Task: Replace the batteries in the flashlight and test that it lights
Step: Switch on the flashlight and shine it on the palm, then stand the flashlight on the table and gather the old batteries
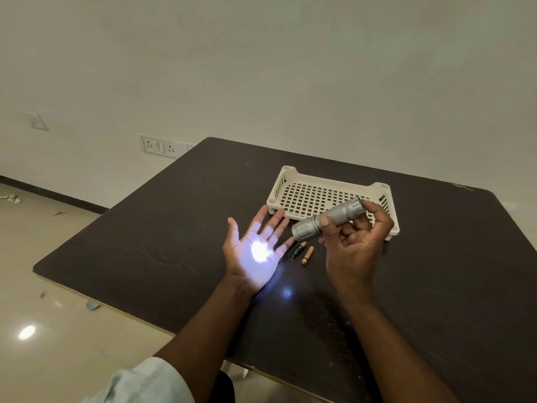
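Observation:
A grey metal flashlight (328,219) is held above the table by my right hand (356,245), thumb on its barrel and a finger at its tail end. Its head points left and down. It is lit: a bright white spot falls on the palm of my left hand (255,251), which lies flat, palm up, fingers spread, holding nothing. Two small batteries (303,252) lie side by side on the dark table, between my hands and just below the flashlight's head.
A cream slotted plastic tray (293,181) stands on the dark wooden table (162,228) behind my hands, with nothing visible in it. The table's left edge drops to a tiled floor. Wall sockets (158,145) sit on the wall at the left.

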